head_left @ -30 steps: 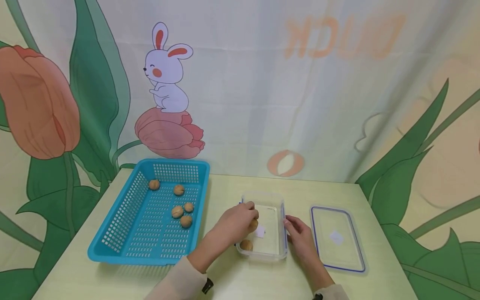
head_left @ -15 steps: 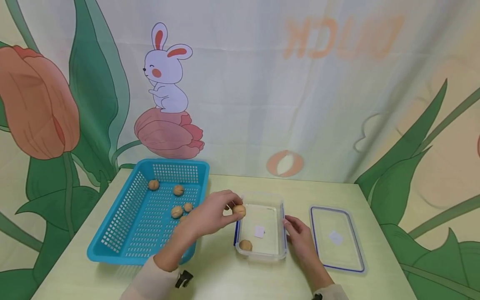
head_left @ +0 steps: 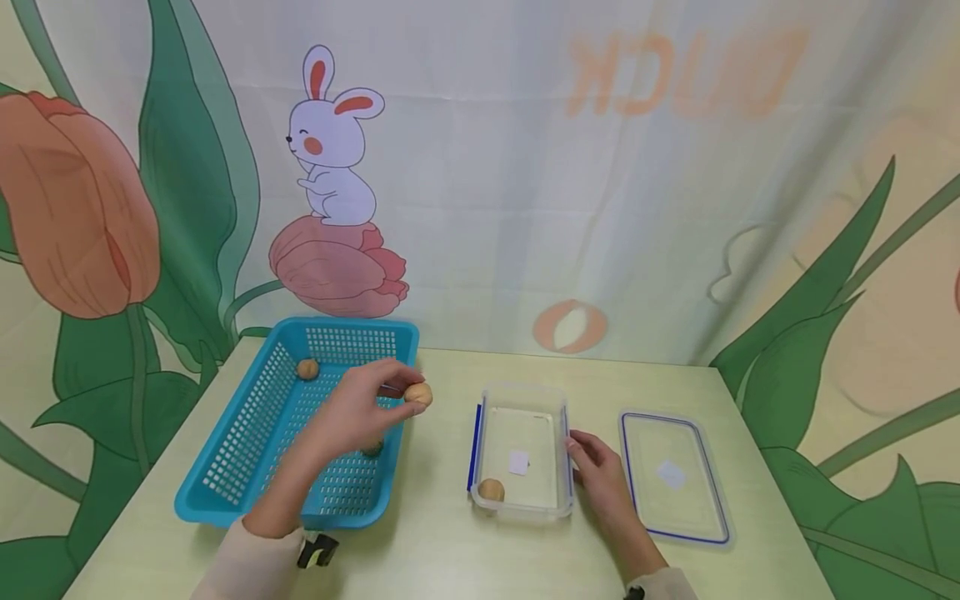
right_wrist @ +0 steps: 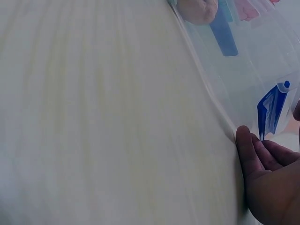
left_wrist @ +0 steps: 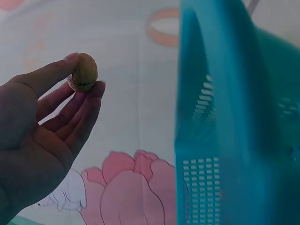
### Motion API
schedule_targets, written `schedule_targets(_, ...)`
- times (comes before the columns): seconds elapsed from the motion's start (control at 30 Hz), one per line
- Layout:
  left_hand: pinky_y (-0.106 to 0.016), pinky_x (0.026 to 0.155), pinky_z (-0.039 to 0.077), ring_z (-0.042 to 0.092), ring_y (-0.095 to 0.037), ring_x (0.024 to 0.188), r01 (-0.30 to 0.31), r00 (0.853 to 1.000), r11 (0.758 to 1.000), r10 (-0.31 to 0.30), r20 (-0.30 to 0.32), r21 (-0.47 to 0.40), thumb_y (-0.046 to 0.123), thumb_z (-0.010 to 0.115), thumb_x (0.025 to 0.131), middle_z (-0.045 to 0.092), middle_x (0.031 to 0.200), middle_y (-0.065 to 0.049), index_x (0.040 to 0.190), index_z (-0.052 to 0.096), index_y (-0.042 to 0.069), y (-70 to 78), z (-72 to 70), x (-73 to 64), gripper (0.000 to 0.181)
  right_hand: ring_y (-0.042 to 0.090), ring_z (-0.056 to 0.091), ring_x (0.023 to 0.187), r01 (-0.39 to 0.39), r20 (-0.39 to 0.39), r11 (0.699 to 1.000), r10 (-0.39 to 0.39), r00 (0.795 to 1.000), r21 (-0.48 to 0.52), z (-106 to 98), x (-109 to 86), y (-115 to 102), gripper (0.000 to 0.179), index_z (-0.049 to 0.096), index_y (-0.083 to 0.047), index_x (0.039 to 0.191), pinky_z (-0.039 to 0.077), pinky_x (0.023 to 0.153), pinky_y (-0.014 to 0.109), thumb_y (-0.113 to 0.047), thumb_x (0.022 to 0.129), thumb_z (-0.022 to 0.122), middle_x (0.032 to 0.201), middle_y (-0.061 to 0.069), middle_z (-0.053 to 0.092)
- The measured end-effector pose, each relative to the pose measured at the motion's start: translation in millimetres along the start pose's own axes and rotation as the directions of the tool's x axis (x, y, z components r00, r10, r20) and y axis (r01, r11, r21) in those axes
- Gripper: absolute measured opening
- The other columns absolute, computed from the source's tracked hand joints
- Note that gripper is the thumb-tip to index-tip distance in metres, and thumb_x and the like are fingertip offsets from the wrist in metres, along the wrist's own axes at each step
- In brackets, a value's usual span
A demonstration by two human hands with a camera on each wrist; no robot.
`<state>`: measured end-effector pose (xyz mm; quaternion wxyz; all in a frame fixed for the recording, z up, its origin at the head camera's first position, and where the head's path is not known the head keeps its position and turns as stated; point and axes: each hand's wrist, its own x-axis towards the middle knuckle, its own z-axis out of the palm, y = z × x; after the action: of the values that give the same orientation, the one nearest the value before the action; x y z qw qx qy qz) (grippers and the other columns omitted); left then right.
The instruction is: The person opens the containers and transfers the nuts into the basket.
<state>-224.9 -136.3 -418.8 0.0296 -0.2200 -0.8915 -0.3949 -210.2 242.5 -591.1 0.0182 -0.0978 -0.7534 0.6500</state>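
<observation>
Between thumb and fingertips, my left hand (head_left: 356, 408) pinches a walnut (head_left: 418, 394) above the right rim of the blue basket (head_left: 390, 500). The left wrist view shows the held walnut (left_wrist: 84, 72) beside the basket's wall (left_wrist: 199, 187). One walnut (head_left: 307, 369) lies at the basket's back left; another (head_left: 372, 446) is partly hidden under my left hand. A clear plastic box (head_left: 558, 400) holds one walnut (head_left: 491, 490) in its front left corner. My right hand (head_left: 603, 479) rests against the box's right side, its fingers touching near a blue latch (right_wrist: 272, 110).
A clear lid (head_left: 675, 475) with a blue seal lies on the table (head_left: 442, 550) right of the box. A printed curtain (head_left: 480, 208) hangs behind the table's back edge. A white label (head_left: 519, 462) shows in the box.
My left hand has moved out of the box, leftward to the basket's right rim, with the walnut still held. The walnut in the box and my right hand have stayed in place.
</observation>
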Motion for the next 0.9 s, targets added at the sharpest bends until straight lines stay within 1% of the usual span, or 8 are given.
schedule_targets(0.13, -0.043, 0.094, 0.061, 0.070, -0.022, 0.108, 0.012, 0.999, 0.999, -0.013, -0.030, -0.036, 0.023, 0.084, 0.094, 0.073, 0.117, -0.002, 0.126, 0.072, 0.010, -17.9, -9.1, -2.8, 0.037, 0.023, 0.062, 0.122, 0.001, 0.004, 1.000, -0.001, 1.000, 0.004, -1, -0.4, 0, 0.051, 0.061, -0.002, 0.145, 0.059, 0.087, 0.023, -0.036, 0.107, 0.066, 0.143, 0.019, 0.063)
schedule_targets(0.2, -0.043, 0.094, 0.061, 0.069, -0.024, 0.108, 0.028, 0.998, 0.999, -0.030, -0.048, -0.034, 0.024, 0.084, 0.094, 0.073, 0.118, -0.002, 0.127, 0.072, 0.010, -26.0, -12.5, -4.5, 0.037, 0.024, 0.062, 0.123, 0.002, 0.002, 1.000, -0.002, 1.000, 0.002, -1, -0.7, -1, 0.051, 0.061, -0.003, 0.144, 0.059, 0.087, 0.023, -0.037, 0.107, 0.066, 0.143, 0.019, 0.063)
schedule_targets(0.37, -0.048, 0.096, 0.059, 0.068, -0.031, 0.112, 0.105, 0.991, 0.994, -0.107, -0.087, -0.027, 0.028, 0.081, 0.096, 0.072, 0.123, -0.007, 0.131, 0.069, 0.009, -43.4, -16.2, -9.6, 0.042, 0.024, 0.063, 0.122, 0.006, -0.002, 1.000, -0.006, 1.000, 0.003, 0, 0.2, 0, 0.050, 0.062, -0.003, 0.143, 0.059, 0.087, 0.023, -0.037, 0.107, 0.066, 0.142, 0.019, 0.064)
schedule_targets(0.5, -0.052, 0.099, 0.058, 0.068, -0.034, 0.116, 0.148, 0.984, 0.988, -0.151, -0.100, -0.034, 0.030, 0.079, 0.098, 0.070, 0.126, -0.011, 0.132, 0.067, 0.006, -56.5, -14.6, -14.2, 0.043, 0.025, 0.063, 0.122, 0.004, -0.006, 1.000, -0.004, 1.000, 0.010, 1, 1.2, 1, 0.049, 0.063, -0.003, 0.142, 0.059, 0.087, 0.024, -0.036, 0.106, 0.067, 0.140, 0.019, 0.065)
schedule_targets(0.73, -0.057, 0.102, 0.055, 0.066, -0.038, 0.118, 0.185, 0.977, 0.982, -0.187, -0.103, -0.023, 0.031, 0.075, 0.101, 0.068, 0.128, -0.015, 0.134, 0.067, 0.003, -80.7, -6.1, -19.9, 0.044, 0.027, 0.062, 0.125, 0.000, -0.005, 1.000, 0.000, 1.000, -0.008, 1, -0.3, -1, 0.050, 0.062, -0.003, 0.143, 0.058, 0.088, 0.024, -0.037, 0.106, 0.067, 0.141, 0.019, 0.064)
schedule_targets(0.9, -0.056, 0.099, 0.057, 0.067, -0.040, 0.115, 0.208, 0.972, 0.978, -0.207, -0.109, -0.003, 0.031, 0.074, 0.102, 0.069, 0.126, -0.017, 0.132, 0.067, 0.000, -97.0, 1.3, -21.8, 0.044, 0.027, 0.061, 0.127, -0.018, 0.007, 1.000, 0.018, 1.000, -0.013, -1, 1.3, 0, 0.052, 0.059, -0.002, 0.146, 0.058, 0.090, 0.025, -0.036, 0.108, 0.064, 0.144, 0.020, 0.062)
